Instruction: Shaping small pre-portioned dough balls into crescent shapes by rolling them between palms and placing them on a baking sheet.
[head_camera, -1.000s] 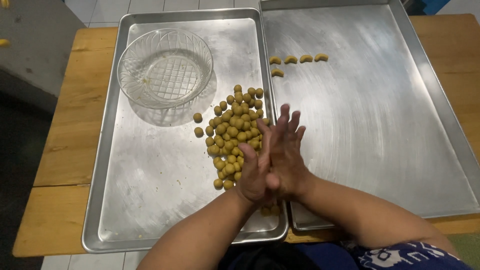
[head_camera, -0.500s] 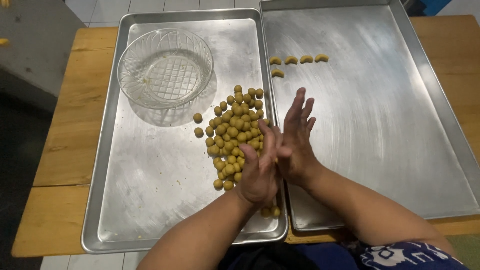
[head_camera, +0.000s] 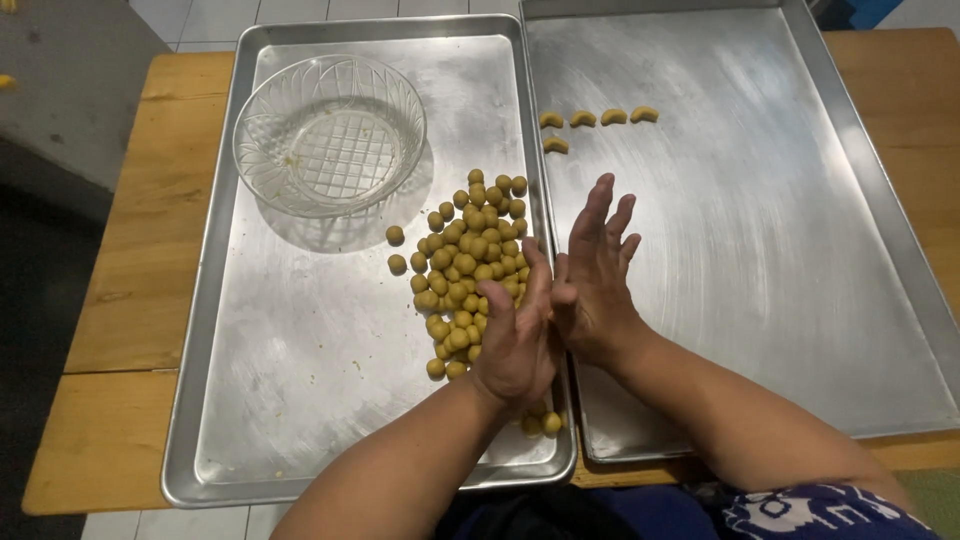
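Observation:
My left hand (head_camera: 515, 340) and my right hand (head_camera: 595, 285) are pressed palm to palm above the seam between two metal trays. The fingers of both are stretched out flat, and the right hand reaches farther forward. Anything between the palms is hidden. Just left of the hands, a pile of several small yellow-green dough balls (head_camera: 470, 260) lies on the left tray (head_camera: 300, 400). A few more balls (head_camera: 545, 423) sit under my left wrist. Several crescent-shaped dough pieces (head_camera: 598, 118) lie in a row at the far left of the right tray (head_camera: 760, 260).
An empty cut-glass bowl (head_camera: 330, 135) stands at the far end of the left tray. Both trays rest on a wooden table (head_camera: 130, 260). Tiled floor shows beyond the table's far edge.
My right hand has slid forward along the left palm, and my left hand has drawn back toward me. The dough, bowl and trays have not moved.

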